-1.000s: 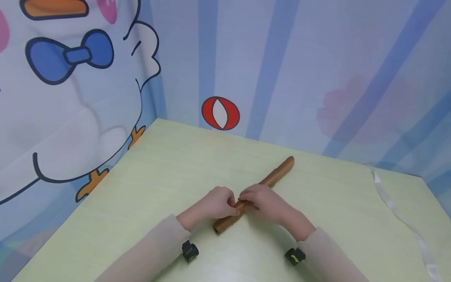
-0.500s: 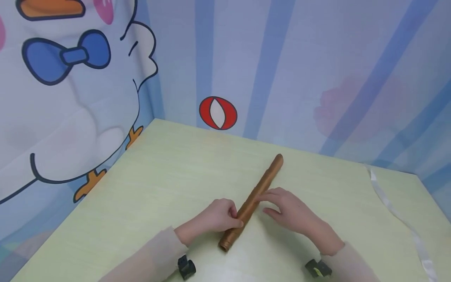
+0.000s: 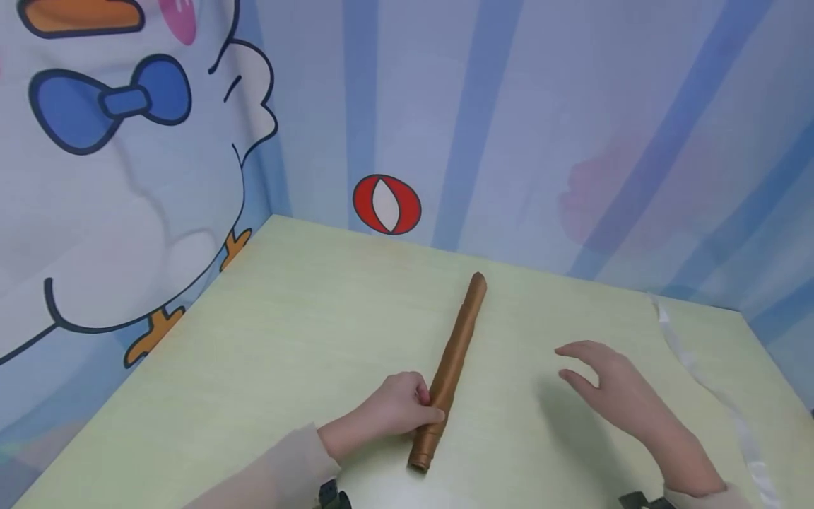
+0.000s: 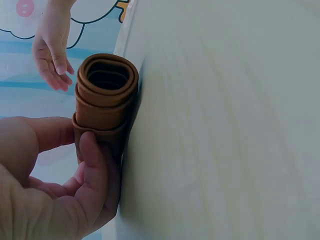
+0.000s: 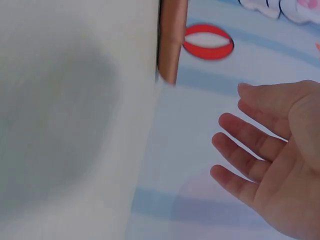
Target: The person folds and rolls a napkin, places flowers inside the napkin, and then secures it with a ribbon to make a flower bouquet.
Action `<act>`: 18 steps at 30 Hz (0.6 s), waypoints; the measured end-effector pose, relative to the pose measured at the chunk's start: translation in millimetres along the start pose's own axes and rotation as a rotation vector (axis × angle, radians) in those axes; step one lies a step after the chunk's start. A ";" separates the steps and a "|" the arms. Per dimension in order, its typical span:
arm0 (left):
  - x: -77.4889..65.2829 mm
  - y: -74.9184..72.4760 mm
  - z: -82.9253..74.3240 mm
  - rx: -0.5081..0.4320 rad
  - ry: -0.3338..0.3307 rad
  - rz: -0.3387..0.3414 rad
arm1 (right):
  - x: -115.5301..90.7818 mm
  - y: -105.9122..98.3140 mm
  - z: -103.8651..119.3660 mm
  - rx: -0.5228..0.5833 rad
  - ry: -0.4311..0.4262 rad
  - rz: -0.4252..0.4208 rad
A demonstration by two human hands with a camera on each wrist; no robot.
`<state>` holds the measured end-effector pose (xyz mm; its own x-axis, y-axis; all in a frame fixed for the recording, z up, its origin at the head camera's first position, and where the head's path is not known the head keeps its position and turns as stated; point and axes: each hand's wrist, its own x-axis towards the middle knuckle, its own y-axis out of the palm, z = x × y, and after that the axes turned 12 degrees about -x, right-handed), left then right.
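Observation:
A brown rolled-up sheet, leather-like point(image 3: 456, 353), lies on the table with its far end pointing toward the back wall. My left hand point(image 3: 402, 404) pinches it near its front end, thumb on top. In the left wrist view the layered, hollow end of the roll point(image 4: 103, 102) faces the camera, with the left hand's fingers point(image 4: 92, 170) curled against its side. Well to the right of the roll, my right hand point(image 3: 613, 385) is raised over the table with nothing in it. Its fingers point(image 5: 245, 142) are spread and loosely bent in the right wrist view.
A white ribbon-like strip point(image 3: 712, 389) runs along the right part of the pale green table point(image 3: 305, 283). Printed cloth walls stand behind and to the left, showing a cartoon bird with a blue bow tie point(image 3: 124, 101) and a red-and-white ball point(image 3: 386, 204).
My right hand has let go of the roll and moved away to the right. The roll has swung to lie more nearly straight away from me, its front end nearer, with my left hand holding it.

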<state>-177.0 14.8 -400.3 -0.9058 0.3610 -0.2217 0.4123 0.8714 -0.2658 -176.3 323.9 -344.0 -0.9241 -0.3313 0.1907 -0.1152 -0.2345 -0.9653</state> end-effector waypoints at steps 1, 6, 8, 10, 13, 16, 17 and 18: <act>-1.0 0.2 0.1 -0.001 -0.003 -0.004 | -3.6 -3.2 -6.5 0.002 0.030 -0.001; -5.0 3.0 2.6 -0.022 -0.015 -0.009 | -21.8 -16.7 -43.9 -0.026 0.160 -0.027; -6.4 4.7 3.3 -0.036 -0.020 -0.006 | -29.9 -20.1 -59.6 -0.044 0.210 -0.046; -7.5 5.9 3.5 -0.050 -0.023 0.001 | -38.1 -22.1 -74.1 -0.063 0.276 -0.059; -9.3 7.5 3.5 -0.057 -0.027 0.018 | -48.8 -24.7 -94.3 -0.072 0.403 -0.050; -10.5 8.3 3.6 -0.051 -0.034 0.029 | -57.0 -22.2 -120.5 -0.078 0.505 -0.027; -10.8 8.6 3.9 -0.051 -0.036 0.029 | -59.6 -19.5 -132.3 -0.076 0.530 -0.018; -11.1 8.7 4.1 -0.050 -0.036 0.028 | -62.2 -15.9 -145.5 -0.077 0.552 -0.013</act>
<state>-163.0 17.0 -404.0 -0.8897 0.3738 -0.2621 0.4310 0.8772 -0.2117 -170.0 481.2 -366.5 -0.9738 0.2036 0.1011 -0.1351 -0.1607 -0.9777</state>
